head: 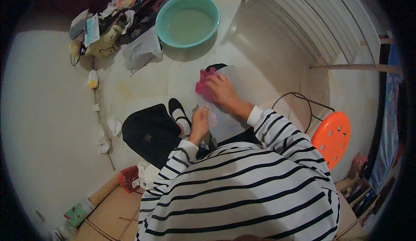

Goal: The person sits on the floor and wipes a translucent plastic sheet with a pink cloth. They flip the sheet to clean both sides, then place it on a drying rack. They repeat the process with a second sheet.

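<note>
My right hand (223, 90) presses a crumpled pink cloth (202, 85) against a pale, translucent plastic panel or container (229, 121); which of the two it is I cannot tell. This plastic piece rests over my right leg, slanting away from me. At its left edge my left hand (200, 122) grips it, thumb on top. Faint pinkish and bluish tones show through its lower part. Beyond both hands, a round turquoise basin (159, 30) of cloudy water stands on the tiled floor.
Bags and bundled goods (113, 30) lie left of the basin. A white slatted metal rack (292, 17) leans in at the upper right. On my right is an orange perforated stool (334, 140). A cable with adapters (93, 78) runs along the left wall. Cardboard (110, 208) lies behind me.
</note>
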Demonstrator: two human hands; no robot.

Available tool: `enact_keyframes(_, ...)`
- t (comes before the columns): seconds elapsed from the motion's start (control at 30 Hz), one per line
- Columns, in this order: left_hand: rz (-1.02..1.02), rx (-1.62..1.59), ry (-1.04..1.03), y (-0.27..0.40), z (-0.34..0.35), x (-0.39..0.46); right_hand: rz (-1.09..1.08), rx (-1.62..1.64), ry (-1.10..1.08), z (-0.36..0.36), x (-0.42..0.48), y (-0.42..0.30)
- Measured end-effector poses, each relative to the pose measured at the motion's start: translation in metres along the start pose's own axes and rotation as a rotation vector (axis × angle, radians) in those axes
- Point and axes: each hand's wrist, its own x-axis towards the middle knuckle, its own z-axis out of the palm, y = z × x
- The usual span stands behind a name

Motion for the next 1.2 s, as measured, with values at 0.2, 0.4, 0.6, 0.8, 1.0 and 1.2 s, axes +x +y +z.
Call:
enact_keyframes(0.2,-0.013,-0.121,-0.081,-0.008,0.006,0.013,0.687,0.514,0.215,-0.027,0.038,0.092)
enact_keyframes(0.4,0.165,0.150,0.034,-0.027,0.021,0.019,0.097,0.550,-0.006,-0.089,0.025,-0.006)
enact_keyframes(0.6,0.180,0.191,0.009,-0.004,0.014,0.025,-0.049,-0.079,-0.006,-0.009,0.004,-0.010)
enact_keyframes(0.8,-0.031,-0.092,-0.110,0.007,0.009,0.012,0.632,0.450,0.163,-0.014,0.028,0.096)
enact_keyframes(1.0,-0.194,-0.407,-0.078,-0.010,0.014,0.006,0.785,0.858,0.300,-0.094,0.010,0.077)
enact_keyframes(1.2,-0.202,-0.587,0.021,0.008,0.010,0.018,-0.047,0.226,0.002,-0.032,-0.007,-0.010)
